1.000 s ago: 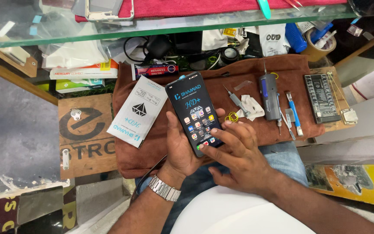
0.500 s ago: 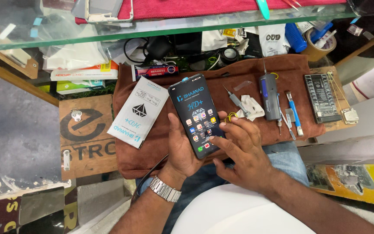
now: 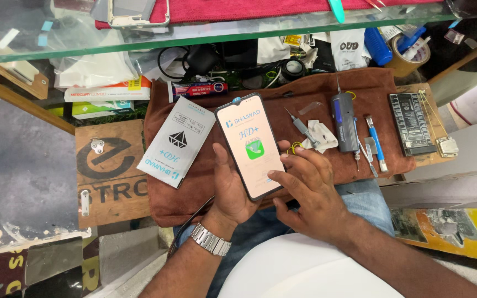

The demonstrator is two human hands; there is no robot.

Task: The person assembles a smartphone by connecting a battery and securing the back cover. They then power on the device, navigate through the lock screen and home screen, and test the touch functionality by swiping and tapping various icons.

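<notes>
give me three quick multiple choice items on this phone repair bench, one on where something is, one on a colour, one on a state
1. Where does the white packet lie?
A. on the brown cloth, left of the phone
B. on the glass shelf
C. in the right hand

2. What colour is the icon in the middle of the phone screen?
A. red
B. green
C. blue

3. How is the phone?
A. lying face down on the cloth
B. switched off on the shelf
C. lit, held in the left hand

Answers: 1 A, the packet rests on the cloth's left part. 2 B, the icon is green. 3 C, the screen glows while the left hand grips it and the right hand touches its edge.
</notes>
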